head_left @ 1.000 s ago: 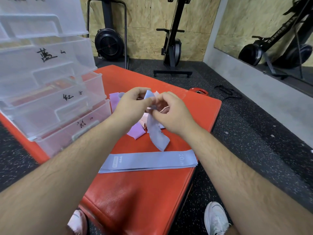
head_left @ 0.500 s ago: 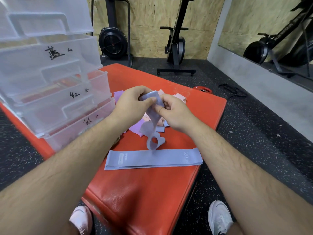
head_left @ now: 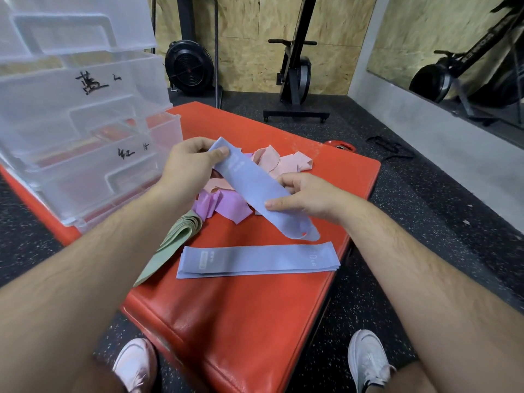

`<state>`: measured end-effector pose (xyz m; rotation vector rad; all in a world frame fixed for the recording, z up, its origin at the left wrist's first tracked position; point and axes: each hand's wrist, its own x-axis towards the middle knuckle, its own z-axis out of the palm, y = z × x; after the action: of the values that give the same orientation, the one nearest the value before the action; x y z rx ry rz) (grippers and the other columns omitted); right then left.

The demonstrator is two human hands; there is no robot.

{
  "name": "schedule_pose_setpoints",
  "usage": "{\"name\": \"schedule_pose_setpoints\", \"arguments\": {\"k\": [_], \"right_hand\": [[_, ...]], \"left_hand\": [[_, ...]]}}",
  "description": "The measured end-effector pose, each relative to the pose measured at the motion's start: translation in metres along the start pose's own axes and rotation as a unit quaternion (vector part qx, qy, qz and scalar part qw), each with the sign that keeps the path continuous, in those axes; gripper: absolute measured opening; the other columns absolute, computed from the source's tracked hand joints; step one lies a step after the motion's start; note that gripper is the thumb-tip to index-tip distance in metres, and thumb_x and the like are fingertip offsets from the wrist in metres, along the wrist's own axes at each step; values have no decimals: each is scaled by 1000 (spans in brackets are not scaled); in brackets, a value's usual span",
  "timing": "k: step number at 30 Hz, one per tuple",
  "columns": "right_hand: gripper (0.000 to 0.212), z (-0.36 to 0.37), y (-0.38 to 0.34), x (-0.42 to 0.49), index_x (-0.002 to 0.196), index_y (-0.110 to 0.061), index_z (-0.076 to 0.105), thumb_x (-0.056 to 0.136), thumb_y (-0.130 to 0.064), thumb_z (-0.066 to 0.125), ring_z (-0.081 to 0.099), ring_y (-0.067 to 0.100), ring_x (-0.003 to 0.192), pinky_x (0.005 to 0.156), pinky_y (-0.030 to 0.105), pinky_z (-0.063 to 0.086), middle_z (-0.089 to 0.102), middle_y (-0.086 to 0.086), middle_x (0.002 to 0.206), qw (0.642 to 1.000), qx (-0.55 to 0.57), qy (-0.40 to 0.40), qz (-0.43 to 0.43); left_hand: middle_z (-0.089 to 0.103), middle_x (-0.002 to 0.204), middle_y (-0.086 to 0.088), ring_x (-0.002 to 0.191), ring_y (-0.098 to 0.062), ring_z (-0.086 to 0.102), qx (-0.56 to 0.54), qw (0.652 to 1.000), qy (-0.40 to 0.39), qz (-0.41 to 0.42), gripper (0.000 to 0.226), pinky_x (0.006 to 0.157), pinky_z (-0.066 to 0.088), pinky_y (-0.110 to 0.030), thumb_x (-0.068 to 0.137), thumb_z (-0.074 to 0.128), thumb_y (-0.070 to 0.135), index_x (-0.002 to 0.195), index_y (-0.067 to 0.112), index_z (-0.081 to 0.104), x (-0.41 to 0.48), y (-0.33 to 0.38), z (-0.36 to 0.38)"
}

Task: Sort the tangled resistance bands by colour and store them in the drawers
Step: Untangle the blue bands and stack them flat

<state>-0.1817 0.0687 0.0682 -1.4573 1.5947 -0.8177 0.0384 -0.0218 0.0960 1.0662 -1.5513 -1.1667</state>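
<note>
My left hand [head_left: 187, 163] pinches one end of a blue resistance band [head_left: 255, 191] and my right hand [head_left: 306, 197] pinches its middle, above the red mat [head_left: 255, 321]. On the mat lie a flat blue stack [head_left: 258, 260], green bands [head_left: 173, 239] and a pink-purple tangle [head_left: 280, 163].

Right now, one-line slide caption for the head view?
Left hand and right hand hold a blue band near the blue stack on the red mat, drawers at left.

Glossy red leatherette mat [head_left: 255, 321], cloth bands [head_left: 255, 188]
</note>
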Motion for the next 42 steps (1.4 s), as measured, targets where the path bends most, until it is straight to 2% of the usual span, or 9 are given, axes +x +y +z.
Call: {"name": "schedule_pose_setpoints", "arguments": {"k": [10, 14, 18, 22, 25, 30, 35, 39, 42], "right_hand": [[40, -22, 9, -21, 107, -13, 66, 72, -24, 82, 68, 20, 87, 99, 48, 52, 71, 10, 99, 997, -34, -38, 66], [36, -30, 13, -26, 101, -24, 63, 71, -32, 82, 61, 25, 82, 90, 51, 56, 60, 23, 89, 998, 55, 6, 36], [54, -36, 17, -35, 96, -17, 64, 65, -53, 88, 51, 21, 79, 73, 39, 45, 55, 10, 83, 999, 19, 27, 23], [43, -42, 22, -44, 99, -5, 65, 67, -22, 88, 65, 14, 77, 73, 23, 53, 66, 9, 88, 998, 22, -38, 54], [39, -41, 22, -46, 103, -8, 69, 70, -4, 88, 59, 14, 79, 80, 28, 50, 67, 5, 90, 996, -48, -49, 60], [19, -37, 21, -45, 87, -14, 63, 84, 0, 75, 64, 12, 60, 66, 33, 51, 64, 2, 74, 992, -55, 116, 6], [18, -29, 25, -39, 94, -25, 45, 95, -7, 45, 67, 23, 63, 58, 38, 59, 48, 2, 103, 930, -164, 321, -72], [17, -22, 25, -34, 102, -25, 41, 101, -9, 35, 74, 23, 71, 59, 31, 60, 54, 8, 110, 941, -99, 322, -20], [29, -21, 29, -31, 94, -27, 43, 99, -1, 33, 76, 24, 78, 83, 49, 61, 64, 12, 102, 960, 60, 273, 32]], "left_hand": [[70, 76, -6, 65, -18, 69, -65, 994, 56, -60, 13, 64, 60, -28, 93, 62, 7, 82, 9, 67, -2, -14, -16], [70, 79, -9, 61, -16, 72, -103, 989, 59, -91, 11, 61, 58, -25, 93, 62, 2, 84, 5, 66, -1, -18, -19], [66, 78, -8, 57, -13, 69, -94, 986, 78, -113, 14, 68, 60, -27, 93, 63, 4, 79, 7, 62, 3, -24, -24], [63, 78, -7, 49, -10, 68, -113, 977, 108, -146, 16, 67, 60, -25, 92, 65, 3, 78, 9, 58, 9, -31, -35], [62, 78, -6, 47, -9, 66, -110, 977, 106, -149, 17, 64, 59, -23, 92, 65, 3, 78, 9, 57, 8, -32, -35], [61, 80, -9, 60, -16, 67, -106, 977, 106, -151, 17, 56, 58, -23, 92, 64, 1, 78, 7, 56, 8, -34, -39], [65, 88, -14, 60, -23, 68, -82, 979, 82, -166, 6, 63, 62, -30, 91, 64, 2, 88, 5, 60, 6, -42, -33], [66, 82, -12, 56, -21, 69, -74, 982, 76, -154, 10, 73, 60, -39, 93, 63, 3, 86, 8, 59, 3, -43, -29], [66, 80, -13, 68, -27, 67, -74, 983, 71, -155, 11, 82, 57, -44, 94, 62, 4, 84, 9, 59, 2, -43, -32]]}}
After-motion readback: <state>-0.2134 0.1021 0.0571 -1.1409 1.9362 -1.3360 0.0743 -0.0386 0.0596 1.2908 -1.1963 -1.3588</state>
